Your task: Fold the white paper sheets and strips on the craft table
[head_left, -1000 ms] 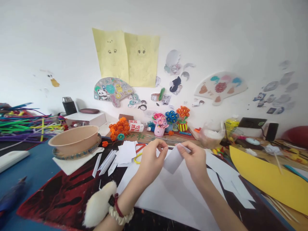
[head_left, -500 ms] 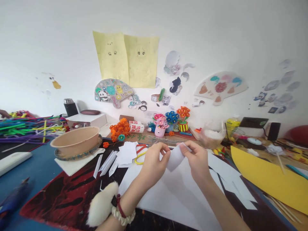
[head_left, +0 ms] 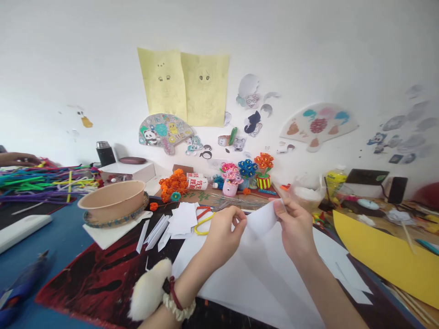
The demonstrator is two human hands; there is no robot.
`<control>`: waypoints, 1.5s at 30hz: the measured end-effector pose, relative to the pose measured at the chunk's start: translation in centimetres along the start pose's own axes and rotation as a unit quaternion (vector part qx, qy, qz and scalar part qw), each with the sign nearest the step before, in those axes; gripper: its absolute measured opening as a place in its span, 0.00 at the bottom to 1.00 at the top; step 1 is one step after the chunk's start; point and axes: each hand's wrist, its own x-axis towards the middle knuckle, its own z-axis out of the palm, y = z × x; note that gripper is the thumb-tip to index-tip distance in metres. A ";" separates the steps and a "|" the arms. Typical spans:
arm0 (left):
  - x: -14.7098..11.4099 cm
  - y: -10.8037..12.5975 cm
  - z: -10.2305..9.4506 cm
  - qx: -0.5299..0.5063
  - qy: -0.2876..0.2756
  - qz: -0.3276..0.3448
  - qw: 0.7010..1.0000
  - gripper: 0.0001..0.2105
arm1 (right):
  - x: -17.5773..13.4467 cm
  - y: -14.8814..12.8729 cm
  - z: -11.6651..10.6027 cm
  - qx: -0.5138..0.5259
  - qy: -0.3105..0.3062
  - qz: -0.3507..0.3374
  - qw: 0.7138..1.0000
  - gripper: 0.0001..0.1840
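Between my hands a small piece of white paper [head_left: 263, 220] is held up above a large white sheet [head_left: 255, 278]. My left hand [head_left: 226, 233] pinches the paper's left edge between thumb and fingertips. On its right side my right hand [head_left: 297, 226] grips it, thumb in front and fingers behind. Left of my left hand lie a stack of white paper pieces [head_left: 184, 218], several folded paper strips [head_left: 157, 232] and scissors with yellow and red handles [head_left: 203, 226]. More cut paper [head_left: 339, 265] is spread to the right of my right forearm.
A beige bowl [head_left: 113, 201] stands at left, near a pile of coloured pipe cleaners [head_left: 37, 183]. Another person's hand [head_left: 20, 159] reaches over that pile. Flower pots [head_left: 230, 186] line the back; yellow card [head_left: 387, 256] lies at right. Blue-handled pliers [head_left: 25, 283] lie front left.
My right hand has moved a little to the right and the paper has turned flatter between my hands. The view has shifted slightly, and more of the other person's hand shows at left.
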 end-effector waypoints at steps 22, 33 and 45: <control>0.4 0.7 -0.8 -0.051 0.062 -0.034 0.996 0.03 | -2.4 0.5 2.4 -0.124 -0.187 -0.008 0.975 0.17; 0.1 0.3 -0.3 -0.015 0.044 0.000 0.999 0.03 | -2.0 0.9 2.0 -0.088 -0.163 0.020 0.983 0.15; 0.0 0.4 -0.3 0.009 0.039 0.016 0.999 0.04 | -1.7 1.1 1.3 -0.074 -0.113 0.071 0.988 0.18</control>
